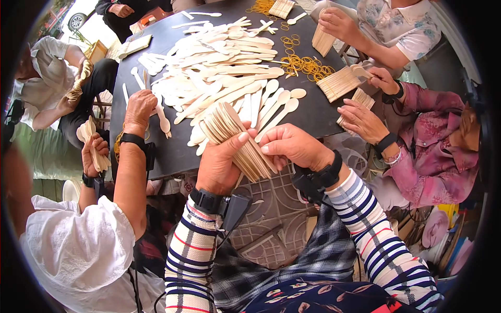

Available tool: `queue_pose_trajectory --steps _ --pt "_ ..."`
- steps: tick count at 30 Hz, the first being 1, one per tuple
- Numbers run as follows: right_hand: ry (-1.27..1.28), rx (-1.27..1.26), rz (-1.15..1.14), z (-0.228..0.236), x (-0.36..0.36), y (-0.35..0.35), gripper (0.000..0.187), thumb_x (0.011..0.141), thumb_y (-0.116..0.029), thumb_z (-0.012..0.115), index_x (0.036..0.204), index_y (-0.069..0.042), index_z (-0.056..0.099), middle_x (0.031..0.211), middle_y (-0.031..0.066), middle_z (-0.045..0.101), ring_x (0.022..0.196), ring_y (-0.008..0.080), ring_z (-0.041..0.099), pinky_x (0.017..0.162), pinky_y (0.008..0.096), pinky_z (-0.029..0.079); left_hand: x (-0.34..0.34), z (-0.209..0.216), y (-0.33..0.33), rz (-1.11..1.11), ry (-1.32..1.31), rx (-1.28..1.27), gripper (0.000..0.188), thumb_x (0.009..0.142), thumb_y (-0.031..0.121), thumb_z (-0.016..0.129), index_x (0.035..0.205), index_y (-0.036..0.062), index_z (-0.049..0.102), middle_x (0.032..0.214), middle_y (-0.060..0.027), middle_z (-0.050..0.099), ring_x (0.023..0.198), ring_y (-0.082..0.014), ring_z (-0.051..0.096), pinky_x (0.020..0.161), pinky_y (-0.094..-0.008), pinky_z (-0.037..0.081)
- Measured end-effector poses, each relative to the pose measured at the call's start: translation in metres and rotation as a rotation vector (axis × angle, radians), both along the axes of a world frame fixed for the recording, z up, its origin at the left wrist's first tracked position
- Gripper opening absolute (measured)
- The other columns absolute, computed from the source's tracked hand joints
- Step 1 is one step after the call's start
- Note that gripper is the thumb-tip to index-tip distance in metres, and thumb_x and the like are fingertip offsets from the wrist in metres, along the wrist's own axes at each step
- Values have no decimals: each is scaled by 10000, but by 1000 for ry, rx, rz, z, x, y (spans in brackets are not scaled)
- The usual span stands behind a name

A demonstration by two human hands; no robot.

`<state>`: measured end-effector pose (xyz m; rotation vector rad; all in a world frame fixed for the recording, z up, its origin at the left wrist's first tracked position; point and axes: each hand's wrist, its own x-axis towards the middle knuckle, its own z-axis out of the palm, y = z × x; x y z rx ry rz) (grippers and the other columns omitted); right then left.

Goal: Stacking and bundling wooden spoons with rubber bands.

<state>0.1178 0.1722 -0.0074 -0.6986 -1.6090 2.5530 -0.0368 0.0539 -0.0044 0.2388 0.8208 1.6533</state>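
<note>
Head view: left hand (218,161) clasps the spoon bundle (252,157) mid-length, right hand (299,147) pinching near its handle ends.

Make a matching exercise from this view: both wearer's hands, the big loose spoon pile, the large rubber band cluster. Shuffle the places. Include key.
Column one
1. Left hand
2. Right hand
3. Loose spoon pile
4. Large rubber band cluster

Column two
A. Spread over the middle of the dark table
B. At the right edge of the held spoon bundle, near its lower end
C. Yellow, to the right of the pile
D. Clasping the bundle from its left side

Pairs: 1-D, 2-B, 3-A, 4-C
</note>
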Motion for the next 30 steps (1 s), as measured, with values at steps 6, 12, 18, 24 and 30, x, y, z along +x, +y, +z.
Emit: queue_pose_trajectory --steps 6,12,18,24,30 --pt "-126 932 -86 2 -3 -5 92 748 -108 609 756 -25 649 627 142 623 563 254 620 540 350 497 -6 -2 0 39 362 -139 284 810 82 694 1052 -20 585 829 -81 646 770 -192 627 701 -323 515" --pt "-356 1656 -363 -20 11 32 112 695 -40 549 772 -60 628 778 150 608 805 348 584 697 452 471 -14 3 0 91 336 -162 248 814 58 677 1034 -11 586 842 -95 657 768 -194 631 694 -327 522" --pt "-420 1785 -146 -19 17 14 217 682 0 573 888 -64 601 915 103 562 897 305 542 732 415 435 -14 1 0 91 357 -225 236 818 69 677 1022 -16 590 853 -101 666 766 -192 631 700 -329 524" --pt "-389 1843 -183 -21 16 7 275 702 -22 586 973 -67 594 950 126 521 937 302 517 746 400 425 -13 -2 4 71 382 -254 226 808 46 677 1012 -9 596 869 -101 669 751 -185 632 685 -314 525" --pt "-477 1760 56 -17 9 -8 484 655 24 569 1138 -3 545 1172 225 501 1083 347 482 874 413 413 -5 -11 10 -29 418 -260 208 803 28 672 996 3 601 872 -89 667 771 -175 637 692 -303 527"
